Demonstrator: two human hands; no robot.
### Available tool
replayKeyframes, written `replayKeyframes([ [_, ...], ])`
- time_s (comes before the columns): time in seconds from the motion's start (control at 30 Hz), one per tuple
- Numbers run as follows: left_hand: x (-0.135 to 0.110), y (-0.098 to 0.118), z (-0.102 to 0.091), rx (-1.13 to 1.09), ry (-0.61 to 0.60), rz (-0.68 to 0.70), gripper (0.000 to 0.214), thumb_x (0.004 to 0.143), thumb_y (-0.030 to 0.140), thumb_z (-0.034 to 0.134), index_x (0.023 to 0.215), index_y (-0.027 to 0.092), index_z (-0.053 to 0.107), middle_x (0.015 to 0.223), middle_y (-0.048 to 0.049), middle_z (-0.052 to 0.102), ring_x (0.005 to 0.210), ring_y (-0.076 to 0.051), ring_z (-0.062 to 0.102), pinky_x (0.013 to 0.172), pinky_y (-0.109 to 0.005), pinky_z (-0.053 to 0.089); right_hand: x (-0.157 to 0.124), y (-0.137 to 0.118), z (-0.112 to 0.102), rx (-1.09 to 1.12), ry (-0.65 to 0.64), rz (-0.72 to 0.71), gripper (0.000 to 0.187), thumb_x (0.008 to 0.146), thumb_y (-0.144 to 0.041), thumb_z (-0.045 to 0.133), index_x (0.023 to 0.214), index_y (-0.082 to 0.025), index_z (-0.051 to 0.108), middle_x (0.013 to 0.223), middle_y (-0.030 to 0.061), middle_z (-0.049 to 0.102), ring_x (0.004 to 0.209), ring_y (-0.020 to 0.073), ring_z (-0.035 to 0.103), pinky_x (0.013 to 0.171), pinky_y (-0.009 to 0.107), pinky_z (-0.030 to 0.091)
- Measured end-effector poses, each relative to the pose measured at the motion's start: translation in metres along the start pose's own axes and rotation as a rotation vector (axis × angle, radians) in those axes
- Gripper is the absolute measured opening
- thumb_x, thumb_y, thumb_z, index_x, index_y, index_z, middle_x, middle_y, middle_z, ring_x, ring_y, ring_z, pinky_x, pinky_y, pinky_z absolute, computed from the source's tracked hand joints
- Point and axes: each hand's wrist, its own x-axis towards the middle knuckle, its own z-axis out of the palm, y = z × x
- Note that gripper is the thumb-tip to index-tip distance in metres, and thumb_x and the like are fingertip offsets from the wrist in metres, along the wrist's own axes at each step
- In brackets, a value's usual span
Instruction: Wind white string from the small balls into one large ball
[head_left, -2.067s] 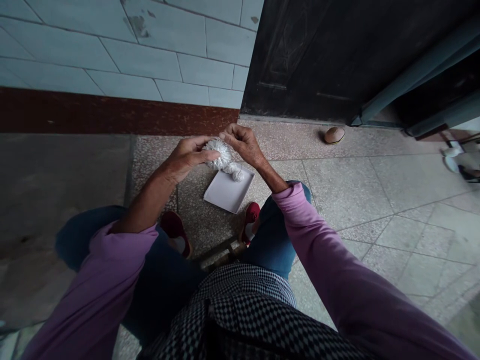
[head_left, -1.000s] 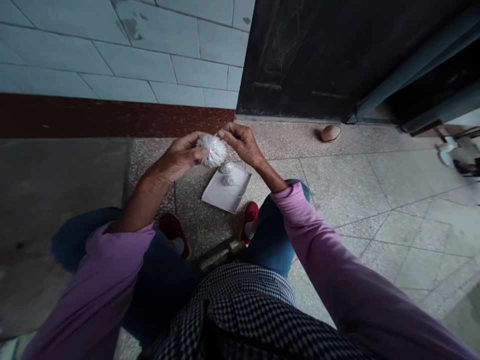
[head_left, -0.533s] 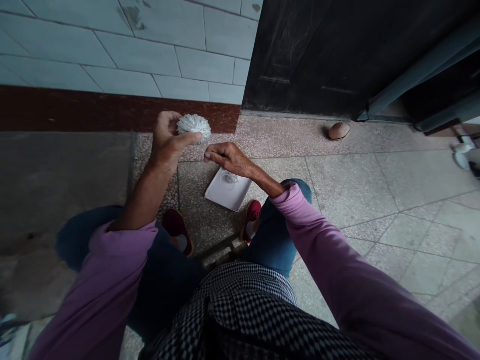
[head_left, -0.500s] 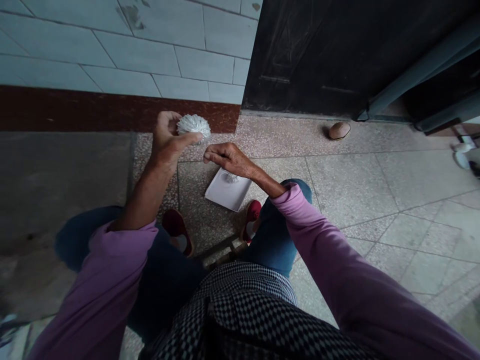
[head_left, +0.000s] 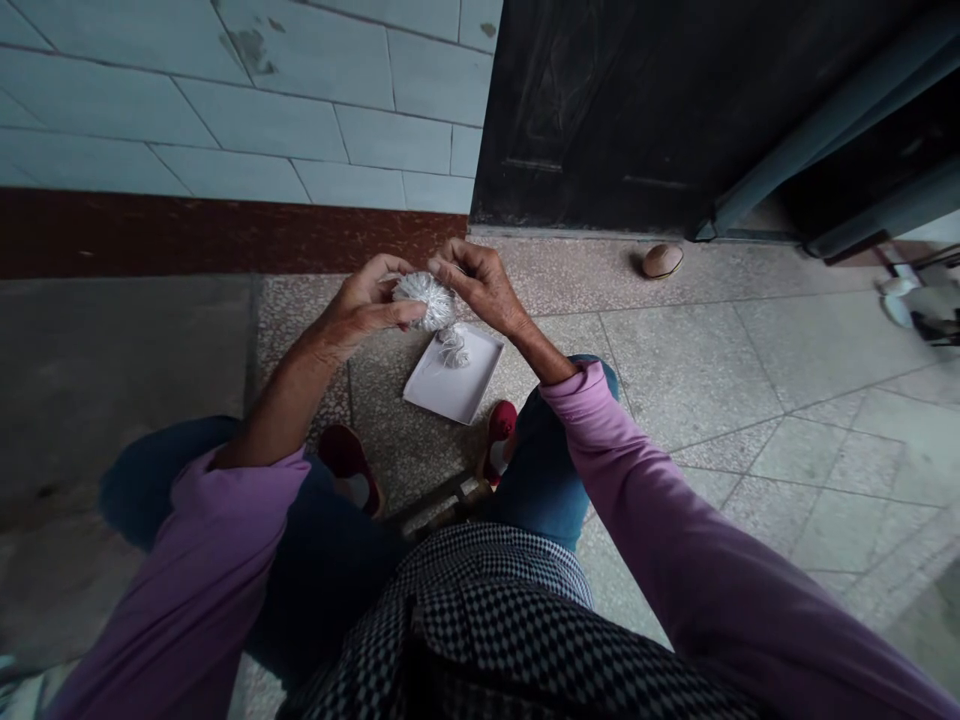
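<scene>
From where I am standing, the light is looking dim and gray. At upper right, the round brown thing [head_left: 663, 261] is throwing a little shadow leftward, and the black door [head_left: 600, 110] is hiding in the dark. The left floor [head_left: 127, 350] is looking gloomy. The white ball [head_left: 429, 294] is showing bright. The sleeves [head_left: 660, 510] are stretching toward the bottom corners.

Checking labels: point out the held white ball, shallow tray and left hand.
White ball [head_left: 430, 296], head view, middle of its strands.
Shallow tray [head_left: 442, 389], head view, bare inner bottom.
Left hand [head_left: 363, 311], head view, near thumb base.
</scene>
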Motion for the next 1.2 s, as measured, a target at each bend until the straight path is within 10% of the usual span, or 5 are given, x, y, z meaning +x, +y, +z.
replayKeyframes([
  [0.5, -0.006, -0.001, 0.023, -0.186, 0.279, 0.062, 0.058, 0.065, 0.051, 0.113, 0.103, 0.026, 0.076, 0.099, -0.0052, 0.083, 0.087, -0.026, 0.076, 0.075, -0.037, 0.062, 0.014, 0.01, 0.02, 0.047, 0.053, 0.192, 0.074, 0.13, -0.072, 0.085, 0.082, -0.032, 0.046, 0.081, -0.0007, 0.051, 0.09, 0.023, 0.05, 0.086, 0.039, 0.051],
  [0.67, 0.005, 0.004, -0.004, -0.284, 0.4, 0.146, 0.082, 0.059, 0.061, 0.125, 0.114, 0.025, 0.076, 0.116, -0.0064, 0.087, 0.114, -0.031, 0.078, 0.096, -0.046, 0.071, 0.005, 0.013, 0.041, 0.029, -0.114, 0.146, 0.069, 0.13, -0.079, 0.078, 0.086, -0.029, 0.059, 0.089, 0.0021, 0.064, 0.097, 0.0251, 0.062, 0.096, 0.039, 0.055],
  [0.9, 0.02, -0.018, -0.031, 0.113, 0.557, 0.198, 0.073, 0.064, 0.048, 0.122, 0.113, 0.023, 0.074, 0.104, 0.0007, 0.078, 0.102, -0.023, 0.066, 0.092, -0.039, 0.056, -0.016, -0.01, 0.048, 0.026, -0.358, 0.12, 0.06, 0.126, -0.078, 0.084, 0.094, -0.027, 0.077, 0.097, 0.0055, 0.079, 0.099, 0.0276, 0.07, 0.102, 0.042, 0.059],
  [1.2, -0.005, -0.005, 0.004, 0.105, 0.089, 0.025, 0.052, 0.08, 0.065, 0.111, 0.108, 0.024, 0.093, 0.105, -0.0074, 0.087, 0.094, -0.029, 0.081, 0.076, -0.035, 0.065, -0.004, -0.024, -0.005, 0.003, 0.028, 0.087, 0.074, 0.127, -0.089, 0.079, 0.086, -0.029, 0.066, 0.084, 0.0048, 0.065, 0.097, 0.0268, 0.065, 0.093, 0.041, 0.06],
])
